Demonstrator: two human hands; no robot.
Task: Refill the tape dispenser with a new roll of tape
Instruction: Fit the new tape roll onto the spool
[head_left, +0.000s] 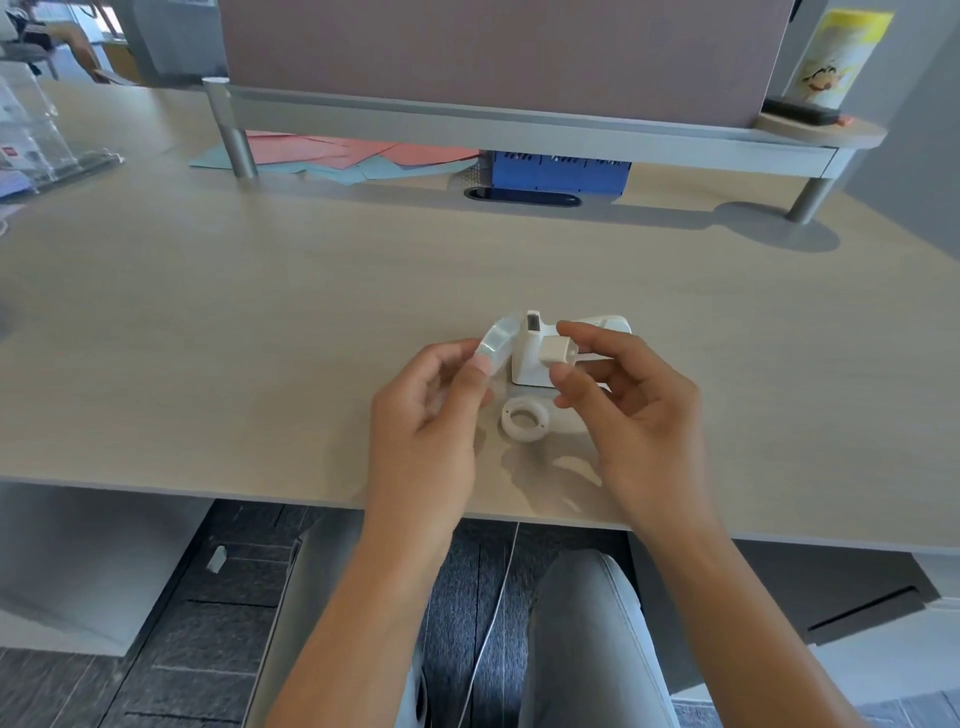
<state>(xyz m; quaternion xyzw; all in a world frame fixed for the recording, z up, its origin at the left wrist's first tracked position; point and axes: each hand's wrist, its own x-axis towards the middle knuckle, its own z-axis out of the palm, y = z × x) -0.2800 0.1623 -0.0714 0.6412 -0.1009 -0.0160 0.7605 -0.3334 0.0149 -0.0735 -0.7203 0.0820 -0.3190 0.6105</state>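
Two hands raised just above the near edge of the table (208, 322), each pinched on its own thing: left hand (431, 400) closed by thumb and fingertips on the clear roll of tape (496, 340), right hand (618, 400) closed on a small white block (555, 351), perhaps the loose cap or end piece of the dispenser, though hard to tell. Just below and between them, flat on the table, a white ring-shaped hub (524, 418), apart from both hands and untouched. Just behind, upright on the table, the white tape dispenser (530, 353), partly hidden by the right hand, with the roll held close against its left side. Judging from this, new roll not yet seated. Best done slowly: set the small block down first, to free the right hand; press the hub squarely into the middle of the roll, no tilt; check the winding direction so that the sticky side faces down toward the cutter; lower roll and hub together into the cradle until both ends sit level. Worth gripping the roll by its rims, not its outer face, to avoid fingerprints and a lost tape end. Farther back, coloured paper sheets (343, 153) and a blue box (561, 174) under a grey shelf (519, 130), well apart from the work.
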